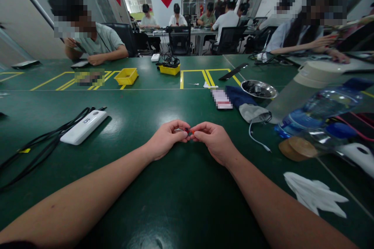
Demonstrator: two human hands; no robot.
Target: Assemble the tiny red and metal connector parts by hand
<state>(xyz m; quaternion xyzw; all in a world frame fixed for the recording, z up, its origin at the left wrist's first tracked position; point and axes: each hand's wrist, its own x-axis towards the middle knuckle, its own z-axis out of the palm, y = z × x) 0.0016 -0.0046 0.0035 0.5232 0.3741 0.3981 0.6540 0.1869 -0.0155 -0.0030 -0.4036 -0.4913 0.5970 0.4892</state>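
Left hand (167, 139) fingers pinching tiny dark piece; right hand (216, 141) fingers pinching tiny orange-red piece (192, 132), both above green table (175, 202); joined or separate, cannot tell; white rectangular power bank (84, 127) at nine o'clock.

Glossy green tabletop (163, 194).

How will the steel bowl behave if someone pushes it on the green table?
The steel bowl looks rigid, so it should probably keep its shape. Its shiny metal and the smooth-looking green table suggest it would slide easily. Being wide and low, it seems unlikely to tip under a gentle push.
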